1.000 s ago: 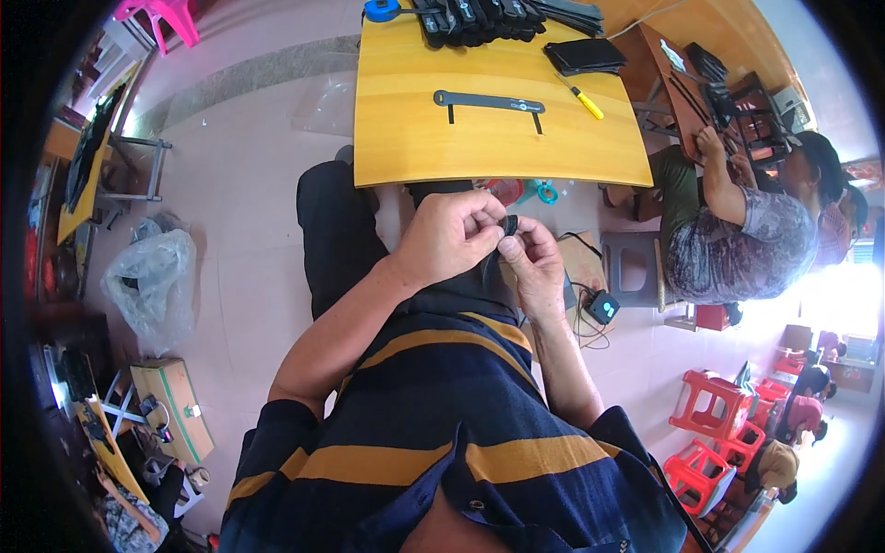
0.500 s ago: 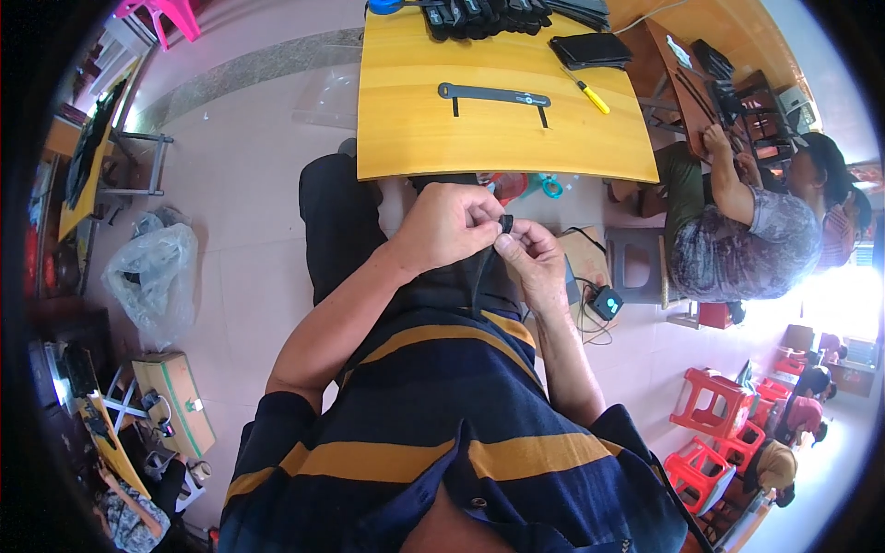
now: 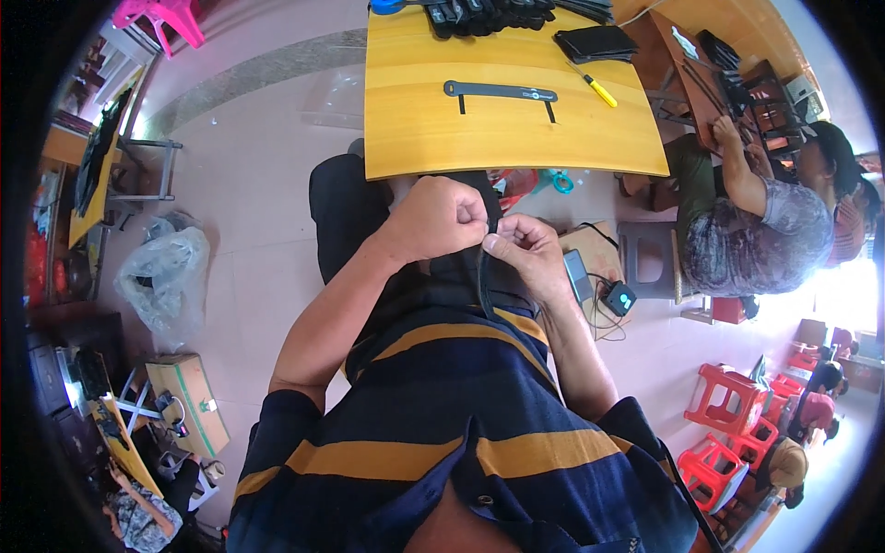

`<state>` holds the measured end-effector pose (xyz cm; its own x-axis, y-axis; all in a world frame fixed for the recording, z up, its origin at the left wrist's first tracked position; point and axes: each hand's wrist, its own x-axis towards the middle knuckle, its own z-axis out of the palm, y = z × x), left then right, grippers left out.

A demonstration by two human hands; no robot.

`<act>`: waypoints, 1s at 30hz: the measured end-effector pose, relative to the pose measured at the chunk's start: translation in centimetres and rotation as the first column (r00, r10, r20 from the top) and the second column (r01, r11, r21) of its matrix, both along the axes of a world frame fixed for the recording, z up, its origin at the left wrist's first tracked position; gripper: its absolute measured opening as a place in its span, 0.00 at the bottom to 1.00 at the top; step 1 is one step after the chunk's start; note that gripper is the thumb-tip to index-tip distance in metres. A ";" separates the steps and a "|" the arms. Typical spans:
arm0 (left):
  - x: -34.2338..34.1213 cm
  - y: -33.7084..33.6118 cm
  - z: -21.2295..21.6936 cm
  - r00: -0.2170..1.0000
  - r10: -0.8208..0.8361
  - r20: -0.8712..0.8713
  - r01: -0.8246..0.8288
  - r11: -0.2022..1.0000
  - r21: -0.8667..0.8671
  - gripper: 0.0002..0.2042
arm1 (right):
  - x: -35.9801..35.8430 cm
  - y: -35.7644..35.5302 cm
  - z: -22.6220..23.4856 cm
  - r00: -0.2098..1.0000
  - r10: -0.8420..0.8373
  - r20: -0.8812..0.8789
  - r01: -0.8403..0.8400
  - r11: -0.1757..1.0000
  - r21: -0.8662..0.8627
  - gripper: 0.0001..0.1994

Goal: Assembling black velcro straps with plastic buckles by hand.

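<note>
My left hand (image 3: 435,219) is closed in a fist over my lap, its fingertips on a black strap. Close beside it, my right hand (image 3: 529,251) pinches the same black strap (image 3: 485,288) between thumb and finger. The strap's loose length hangs down toward my striped shirt. Beyond my hands, on the yellow table (image 3: 406,138), lies a dark flat bar (image 3: 501,91) with rounded ends and two short black straps. To the right of it is a thin tool with a yellow handle (image 3: 601,90).
Black pieces (image 3: 489,15) are piled at the table's far side, near a flat black stack (image 3: 595,43). A blue object (image 3: 392,5) sits at the far left corner. At right, a person (image 3: 761,217) sits at a brown table; cables and a black box (image 3: 618,298) lie below.
The strap's dark end, seen between my fingertips before, is now mostly hidden. My left hand has turned into a tighter fist. The whole view has shifted slightly.
</note>
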<state>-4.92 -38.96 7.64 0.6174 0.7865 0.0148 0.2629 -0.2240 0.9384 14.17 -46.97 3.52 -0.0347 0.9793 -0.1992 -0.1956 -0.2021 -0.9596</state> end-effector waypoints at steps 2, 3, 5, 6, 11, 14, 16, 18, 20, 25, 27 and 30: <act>-0.4 0.1 0.1 1.000 -0.006 -0.022 0.007 1.000 0.028 0.03 | -0.4 0.1 0.0 1.000 0.004 0.024 -0.004 1.000 0.017 0.06; -0.5 0.2 0.1 1.000 -0.003 -0.026 0.004 1.000 0.028 0.03 | -0.6 0.2 0.2 0.998 0.012 0.058 -0.014 1.000 0.025 0.06; -0.8 0.3 0.0 0.999 -0.038 -0.029 0.037 0.999 -0.028 0.03 | -0.9 0.2 0.2 0.996 0.023 0.089 -0.026 0.999 0.033 0.06; -0.9 0.3 -0.1 0.999 -0.036 -0.030 0.036 0.999 -0.028 0.03 | -1.0 0.3 0.2 0.995 0.021 0.092 -0.025 0.999 0.042 0.06; -1.2 0.4 -0.6 0.998 -0.065 0.024 0.068 0.988 -0.138 0.03 | -1.0 0.3 0.5 0.996 0.053 0.076 -0.056 0.997 0.046 0.06; -1.4 0.5 -1.0 0.994 -0.084 0.066 0.095 0.975 -0.200 0.03 | -1.0 0.2 0.4 0.996 0.078 0.043 -0.079 0.996 0.028 0.06; -1.5 0.5 -1.0 0.995 -0.083 0.058 0.092 0.977 -0.191 0.03 | -1.0 0.3 0.3 0.996 0.093 0.018 -0.093 0.995 0.021 0.06; -1.5 0.3 -0.8 0.995 -0.081 0.050 0.089 0.979 -0.181 0.03 | -1.1 0.3 0.3 0.996 0.092 0.003 -0.092 0.996 0.017 0.06; -1.5 -0.1 -0.4 0.998 -0.031 0.051 0.038 0.990 -0.135 0.04 | -1.2 0.3 0.4 0.996 0.091 -0.011 -0.091 0.996 0.012 0.06; -1.0 -1.0 0.4 0.999 0.046 0.008 -0.046 0.998 0.048 0.04 | -1.4 0.1 0.4 0.987 0.015 0.160 -0.036 0.990 0.134 0.07; -0.6 -1.5 1.0 0.997 0.078 0.013 -0.079 0.993 0.088 0.04 | -1.2 0.1 0.9 0.968 -0.010 0.249 -0.039 0.981 0.192 0.08; -0.1 -2.2 2.4 0.982 0.189 -0.005 -0.186 0.970 0.154 0.06 | -1.1 0.1 2.4 0.926 -0.072 0.371 -0.040 0.958 0.285 0.09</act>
<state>-5.00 -41.20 10.00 0.4603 0.8778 0.1325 0.3314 -0.3084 0.8917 13.07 -46.83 5.91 0.0040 0.9959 0.0906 0.1874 0.0883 -0.9783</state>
